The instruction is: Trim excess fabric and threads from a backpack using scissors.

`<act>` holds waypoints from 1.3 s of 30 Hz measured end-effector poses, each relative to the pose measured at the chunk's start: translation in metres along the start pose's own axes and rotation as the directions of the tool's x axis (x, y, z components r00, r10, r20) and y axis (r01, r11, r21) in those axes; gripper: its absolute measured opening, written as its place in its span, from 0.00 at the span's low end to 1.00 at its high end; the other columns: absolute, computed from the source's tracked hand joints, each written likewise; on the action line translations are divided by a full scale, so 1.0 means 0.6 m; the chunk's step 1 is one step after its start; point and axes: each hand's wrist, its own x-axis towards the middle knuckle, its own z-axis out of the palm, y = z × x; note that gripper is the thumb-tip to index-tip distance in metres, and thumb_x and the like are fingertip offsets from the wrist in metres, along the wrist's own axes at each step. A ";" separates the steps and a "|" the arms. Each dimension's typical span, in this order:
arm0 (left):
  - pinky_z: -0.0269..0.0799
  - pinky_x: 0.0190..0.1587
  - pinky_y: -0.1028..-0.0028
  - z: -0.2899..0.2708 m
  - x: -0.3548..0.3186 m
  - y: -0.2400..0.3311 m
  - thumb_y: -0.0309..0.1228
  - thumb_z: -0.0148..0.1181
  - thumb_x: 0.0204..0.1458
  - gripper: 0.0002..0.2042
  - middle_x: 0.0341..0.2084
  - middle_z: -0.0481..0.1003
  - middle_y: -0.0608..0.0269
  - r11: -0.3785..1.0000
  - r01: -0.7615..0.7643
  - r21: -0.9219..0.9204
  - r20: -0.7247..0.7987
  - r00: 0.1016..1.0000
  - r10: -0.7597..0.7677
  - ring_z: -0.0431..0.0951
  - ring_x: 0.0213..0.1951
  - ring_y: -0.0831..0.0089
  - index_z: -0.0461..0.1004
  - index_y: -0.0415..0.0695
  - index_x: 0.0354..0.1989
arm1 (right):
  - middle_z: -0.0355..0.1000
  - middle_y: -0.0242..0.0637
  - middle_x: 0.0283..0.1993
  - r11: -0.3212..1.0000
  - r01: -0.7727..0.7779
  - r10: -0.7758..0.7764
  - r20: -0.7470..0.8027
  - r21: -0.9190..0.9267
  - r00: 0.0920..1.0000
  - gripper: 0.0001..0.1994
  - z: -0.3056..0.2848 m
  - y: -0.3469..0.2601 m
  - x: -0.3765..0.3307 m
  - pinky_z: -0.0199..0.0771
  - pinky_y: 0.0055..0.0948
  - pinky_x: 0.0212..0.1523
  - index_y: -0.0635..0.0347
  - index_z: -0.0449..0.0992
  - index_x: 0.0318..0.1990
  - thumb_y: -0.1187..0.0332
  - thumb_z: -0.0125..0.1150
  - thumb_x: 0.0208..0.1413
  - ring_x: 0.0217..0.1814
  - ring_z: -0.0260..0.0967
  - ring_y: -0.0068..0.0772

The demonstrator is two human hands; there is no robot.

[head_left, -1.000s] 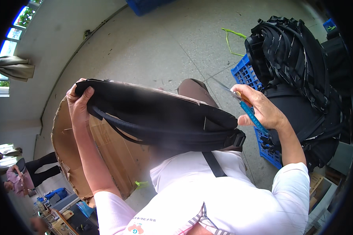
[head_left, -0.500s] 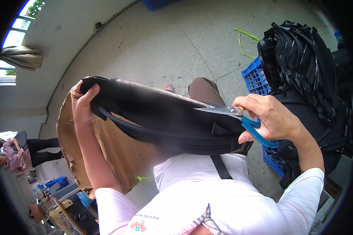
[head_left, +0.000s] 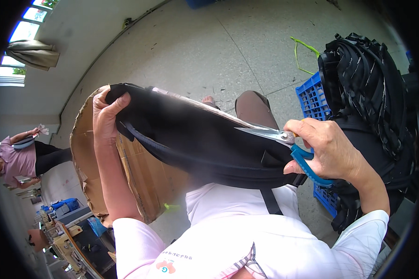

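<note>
Left hand (head_left: 106,114) up at the far end of a black bag (head_left: 195,139), fingers curled tight over its edge, thumb on top. Held the bag up flat in front of the chest, long way across from left to right. Right hand (head_left: 328,151) at the other end of the bag, closed around a pair of scissors (head_left: 288,146) with blue handles. Fingers through the blue loops. Shiny blades pointed left, lying right on the top edge of the bag. Hard to tell whether the blades were open or shut, too thin to see.

Black strap (head_left: 270,200) hung down from the bag over a white shirt (head_left: 246,232) with short sleeves.

Behind the bag, a big brown cardboard box (head_left: 135,172), torn at its rim, standing on the grey floor (head_left: 195,51). Touched the bag from below, or sat very close under it.

On the right, a blue plastic crate (head_left: 314,100) on the floor. Big pile of more black bags (head_left: 372,107) on top of it and beside it, just past the right hand. Thin green string (head_left: 299,51) on the floor near the pile.

Far off on the left, another person in a pink top (head_left: 18,158), bent forward. Window (head_left: 21,28) with a rolled-up cloth high on the wall there.
</note>
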 end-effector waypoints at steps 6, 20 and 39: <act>0.71 0.34 0.80 -0.012 -0.003 -0.010 0.22 0.67 0.37 0.09 0.24 0.75 0.68 1.000 0.031 0.001 -0.068 0.997 -0.031 0.74 0.27 0.78 0.75 0.41 0.29 | 0.67 0.39 0.26 1.000 0.018 -0.017 0.005 -0.021 1.000 0.32 0.015 -0.003 0.014 0.68 0.27 0.25 0.63 0.69 0.39 0.42 0.63 0.36 0.22 0.66 0.34; 0.74 0.36 0.76 -0.026 -0.019 -0.030 0.18 0.67 0.35 0.17 0.29 0.74 0.62 0.993 0.102 -0.063 -0.173 0.979 -0.112 0.76 0.30 0.74 0.69 0.41 0.35 | 0.66 0.40 0.23 1.000 0.009 -0.009 -0.001 -0.023 1.000 0.30 0.028 -0.025 0.032 0.69 0.28 0.26 0.66 0.68 0.39 0.46 0.64 0.39 0.24 0.68 0.35; 0.71 0.43 0.74 -0.029 -0.035 -0.024 0.19 0.64 0.38 0.12 0.38 0.74 0.56 0.996 0.077 -0.038 -0.013 0.997 -0.078 0.74 0.41 0.72 0.74 0.35 0.34 | 0.67 0.42 0.18 0.991 0.108 -0.113 -0.064 -0.075 0.992 0.26 0.038 -0.043 0.073 0.71 0.29 0.23 0.67 0.69 0.36 0.48 0.61 0.44 0.20 0.70 0.37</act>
